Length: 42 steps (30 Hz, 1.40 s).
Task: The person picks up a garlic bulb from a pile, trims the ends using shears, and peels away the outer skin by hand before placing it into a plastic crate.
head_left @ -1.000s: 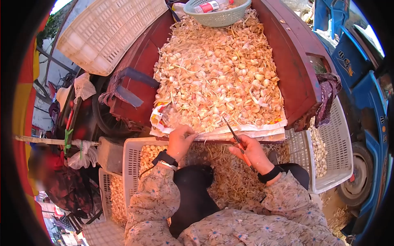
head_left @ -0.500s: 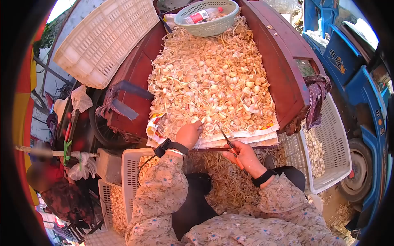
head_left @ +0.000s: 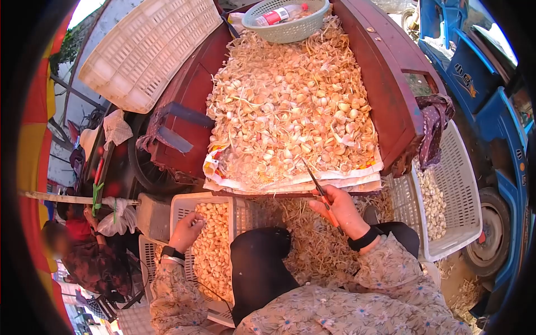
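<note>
My left hand (head_left: 187, 230) is over the left edge of a white crate (head_left: 212, 240) of garlic cloves, its fingers closed together; whatever they may hold is too small to name. My right hand (head_left: 341, 212) grips scissors (head_left: 324, 195) with red-orange handles, the thin dark tips pointing up and left over the front edge of the heap. Loose garlic and dry skins (head_left: 290, 106) cover the cart bed, lying on white sacking (head_left: 301, 185).
A green basket (head_left: 287, 33) with a bottle sits at the heap's far end. An empty-looking white crate (head_left: 148, 53) leans left. Another crate (head_left: 460, 190) holds garlic at right, beside a blue vehicle (head_left: 486, 106). A person (head_left: 92, 257) is at the left.
My left hand has moved from the heap down and left to the garlic crate. My right hand still holds the scissors, slightly further right. The view has shifted a little.
</note>
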Each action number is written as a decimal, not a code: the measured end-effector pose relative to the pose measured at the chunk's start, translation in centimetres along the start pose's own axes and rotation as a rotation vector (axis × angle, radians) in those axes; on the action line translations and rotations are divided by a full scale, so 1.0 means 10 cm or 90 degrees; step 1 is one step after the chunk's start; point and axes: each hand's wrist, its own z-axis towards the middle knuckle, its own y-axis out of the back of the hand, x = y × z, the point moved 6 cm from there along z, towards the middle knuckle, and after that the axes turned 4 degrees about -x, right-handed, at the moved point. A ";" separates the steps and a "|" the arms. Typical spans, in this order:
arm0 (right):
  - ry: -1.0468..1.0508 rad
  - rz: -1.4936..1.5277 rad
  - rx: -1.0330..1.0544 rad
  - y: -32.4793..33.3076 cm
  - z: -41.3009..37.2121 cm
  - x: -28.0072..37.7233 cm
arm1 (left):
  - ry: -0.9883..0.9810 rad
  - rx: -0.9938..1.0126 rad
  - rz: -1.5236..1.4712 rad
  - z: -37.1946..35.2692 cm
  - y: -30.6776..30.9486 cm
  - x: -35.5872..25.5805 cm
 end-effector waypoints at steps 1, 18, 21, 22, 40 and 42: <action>0.009 -0.018 -0.005 0.00 -0.03 0.05 | 0.044 0.009 0.164 -0.05 0.10 0.40; -0.007 -0.003 -0.028 0.01 0.14 -0.05 | -0.431 -0.112 0.284 1.39 -1.25 -2.06; 0.013 -0.053 -0.019 0.01 0.11 0.02 | -0.413 -0.129 0.278 1.50 -1.27 -1.94; 0.008 -0.047 -0.013 0.00 0.11 0.05 | -0.416 -0.140 0.265 1.51 -1.26 -1.92; 0.059 -0.131 -0.010 -0.13 0.14 -0.01 | -0.325 -0.137 -0.005 1.36 -1.06 -1.76; 0.049 -0.133 -0.006 -0.15 0.15 0.02 | -0.207 -0.083 -0.263 1.30 -1.00 -1.73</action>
